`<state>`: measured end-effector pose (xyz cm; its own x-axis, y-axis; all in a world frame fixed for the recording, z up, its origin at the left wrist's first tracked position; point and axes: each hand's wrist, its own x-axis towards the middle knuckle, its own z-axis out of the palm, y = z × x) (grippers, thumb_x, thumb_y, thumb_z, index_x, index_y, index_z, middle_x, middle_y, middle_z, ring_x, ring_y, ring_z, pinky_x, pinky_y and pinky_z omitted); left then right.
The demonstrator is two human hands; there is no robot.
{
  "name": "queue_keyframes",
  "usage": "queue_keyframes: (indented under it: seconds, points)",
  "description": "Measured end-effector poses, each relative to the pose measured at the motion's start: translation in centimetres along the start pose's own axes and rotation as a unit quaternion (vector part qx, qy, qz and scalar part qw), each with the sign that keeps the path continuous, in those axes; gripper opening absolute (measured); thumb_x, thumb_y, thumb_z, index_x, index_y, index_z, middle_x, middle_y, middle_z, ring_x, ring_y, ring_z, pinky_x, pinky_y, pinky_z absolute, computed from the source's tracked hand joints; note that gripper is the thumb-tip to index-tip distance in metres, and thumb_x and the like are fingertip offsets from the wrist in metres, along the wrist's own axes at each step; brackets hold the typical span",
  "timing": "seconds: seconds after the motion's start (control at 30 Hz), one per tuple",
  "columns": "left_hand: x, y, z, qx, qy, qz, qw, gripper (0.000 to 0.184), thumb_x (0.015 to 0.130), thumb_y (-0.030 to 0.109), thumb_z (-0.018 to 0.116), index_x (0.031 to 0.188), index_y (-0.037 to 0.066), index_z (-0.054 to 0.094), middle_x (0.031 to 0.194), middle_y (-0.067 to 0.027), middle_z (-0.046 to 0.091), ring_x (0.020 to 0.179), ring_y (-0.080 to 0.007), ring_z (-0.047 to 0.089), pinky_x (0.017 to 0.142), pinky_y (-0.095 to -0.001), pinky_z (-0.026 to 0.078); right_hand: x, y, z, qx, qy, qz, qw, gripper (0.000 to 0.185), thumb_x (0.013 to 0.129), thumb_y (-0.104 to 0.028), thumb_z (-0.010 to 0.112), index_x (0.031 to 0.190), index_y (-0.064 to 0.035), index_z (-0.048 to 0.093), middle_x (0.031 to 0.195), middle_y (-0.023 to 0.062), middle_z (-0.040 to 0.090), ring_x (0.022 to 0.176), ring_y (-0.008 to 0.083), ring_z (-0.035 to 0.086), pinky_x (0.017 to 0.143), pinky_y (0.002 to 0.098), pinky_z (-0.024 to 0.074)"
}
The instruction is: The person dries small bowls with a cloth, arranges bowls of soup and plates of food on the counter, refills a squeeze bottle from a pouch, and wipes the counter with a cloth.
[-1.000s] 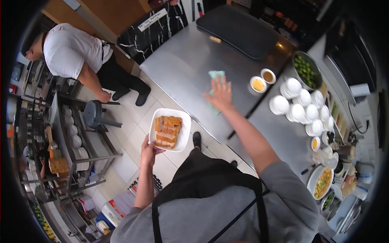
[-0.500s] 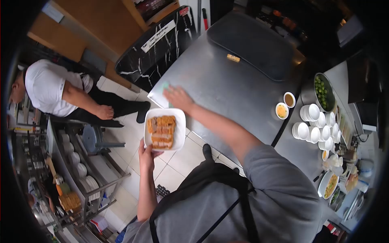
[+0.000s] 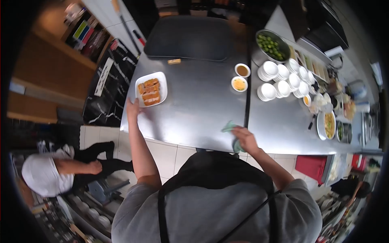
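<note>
My left hand (image 3: 133, 108) grips the near-left edge of a white square dish (image 3: 163, 91), which is over the left part of the steel table (image 3: 194, 105). Sliced, browned, breaded pieces (image 3: 150, 92) lie in the dish. Near the table's front edge, my right hand (image 3: 244, 138) is closed on a pale green cloth (image 3: 229, 126), part of which hangs below the fingers. Two small white cups stand further back, one with brown sauce (image 3: 242, 71), the other with a yellow filling (image 3: 239, 84).
A black tray (image 3: 188, 38) lies at the table's back, a small yellowish block (image 3: 174, 61) before it. Stacked white cups (image 3: 267, 92), a pot of green vegetables (image 3: 270, 46) and a noodle bowl (image 3: 329, 124) stand right. A person in white (image 3: 48, 174) is at lower left.
The dish has moved from beyond the table's edge to over its left part, with my left hand on it. My right hand has moved rightward with the cloth. The view has turned.
</note>
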<state>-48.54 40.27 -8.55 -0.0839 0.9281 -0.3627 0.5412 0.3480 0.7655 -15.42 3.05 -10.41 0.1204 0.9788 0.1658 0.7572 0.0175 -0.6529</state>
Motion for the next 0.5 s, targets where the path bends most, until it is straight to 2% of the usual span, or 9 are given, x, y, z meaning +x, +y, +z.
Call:
queue_keyframes:
  seconds: [0.03,0.07,0.13,0.2,0.27,0.33,0.37,0.43,0.5]
  points:
    - [-1.0,2.1,0.8,0.177,0.123,0.126,0.968,0.044,0.081,0.020,0.052,0.117,-0.001,0.039,0.101,-0.0213,0.054,0.083,-0.0307,0.058,0.068,-0.0398,0.049,-1.4,0.6,-1.8,-0.014,0.064,0.042,0.997,0.033,0.070,0.006,0.047,0.098,-0.0048,0.060,0.105,0.0124,0.057,0.102,0.0294,0.052,0.084,0.0343,0.0437]
    - [-2.1,4.5,1.7,0.336,0.240,0.251,0.875,0.044,0.078,0.022,0.056,0.115,0.000,0.044,0.100,-0.0189,0.055,0.087,-0.0316,0.055,0.073,-0.0414,0.046,-2.9,1.3,-3.7,-0.029,0.130,0.086,0.987,0.029,0.072,0.007,0.046,0.094,-0.0036,0.062,0.101,0.0132,0.059,0.098,0.0300,0.054,0.081,0.0333,0.0453]
    - [-1.7,8.4,5.6,0.303,0.205,0.404,0.839,0.038,0.076,0.020,0.056,0.108,0.002,0.051,0.095,-0.0167,0.057,0.093,-0.0347,0.050,0.082,-0.0431,0.041,-6.4,4.0,-7.2,-0.054,0.270,0.178,0.945,0.024,0.077,0.003,0.046,0.096,-0.0034,0.060,0.103,0.0160,0.057,0.097,0.0315,0.053,0.082,0.0341,0.0442]
    - [-1.5,11.7,10.9,0.301,0.125,0.478,0.816,0.029,0.074,0.016,0.056,0.098,0.001,0.056,0.096,-0.0189,0.056,0.094,-0.0342,0.051,0.083,-0.0409,0.041,-9.3,6.2,-11.0,-0.115,0.353,0.275,0.887,0.025,0.081,-0.009,0.050,0.105,-0.0035,0.054,0.108,0.0179,0.054,0.099,0.0326,0.052,0.082,0.0336,0.0432]
    - [0.5,13.5,15.4,0.391,-0.004,0.441,0.808,0.023,0.074,0.012,0.053,0.093,0.001,0.057,0.097,-0.0194,0.056,0.097,-0.0329,0.051,0.084,-0.0397,0.041,-11.8,9.1,-12.0,-0.187,0.334,0.402,0.832,0.044,0.080,-0.025,0.056,0.116,-0.0030,0.045,0.117,0.0199,0.047,0.110,0.0332,0.044,0.089,0.0391,0.0374]
    - [2.9,13.4,18.3,0.451,-0.013,0.442,0.776,0.022,0.073,0.009,0.051,0.093,0.002,0.057,0.099,-0.0190,0.056,0.099,-0.0309,0.052,0.084,-0.0384,0.043,-12.3,10.1,-8.6,-0.365,0.261,0.430,0.784,0.060,0.076,-0.037,0.058,0.120,-0.0007,0.040,0.123,0.0207,0.042,0.119,0.0336,0.035,0.094,0.0455,0.0294]
    - [5.1,12.6,19.5,0.460,-0.008,0.440,0.771,0.023,0.074,0.010,0.051,0.095,0.002,0.056,0.102,-0.0176,0.055,0.099,-0.0307,0.052,0.082,-0.0386,0.044,-11.0,9.5,-6.8,-0.325,0.288,0.399,0.808,0.065,0.073,-0.043,0.059,0.118,0.0012,0.042,0.126,0.0208,0.039,0.122,0.0333,0.031,0.097,0.0490,0.0232]
    - [6.2,12.0,21.0,0.474,0.028,0.427,0.770,0.025,0.075,0.010,0.051,0.099,0.002,0.054,0.106,-0.0150,0.053,0.100,-0.0311,0.051,0.081,-0.0394,0.045,-7.5,3.8,-5.0,-0.211,0.209,0.334,0.895,0.065,0.071,-0.039,0.063,0.118,0.0009,0.041,0.125,0.0187,0.040,0.119,0.0339,0.033,0.097,0.0477,0.0243]
    - [5.4,11.9,21.6,0.475,0.055,0.424,0.769,0.026,0.076,0.010,0.051,0.100,0.003,0.054,0.108,-0.0139,0.052,0.101,-0.0316,0.050,0.081,-0.0399,0.046,-6.8,0.7,-2.5,-0.247,0.115,0.229,0.935,0.060,0.074,-0.037,0.060,0.120,-0.0031,0.041,0.129,0.0146,0.037,0.119,0.0306,0.035,0.096,0.0459,0.0273]
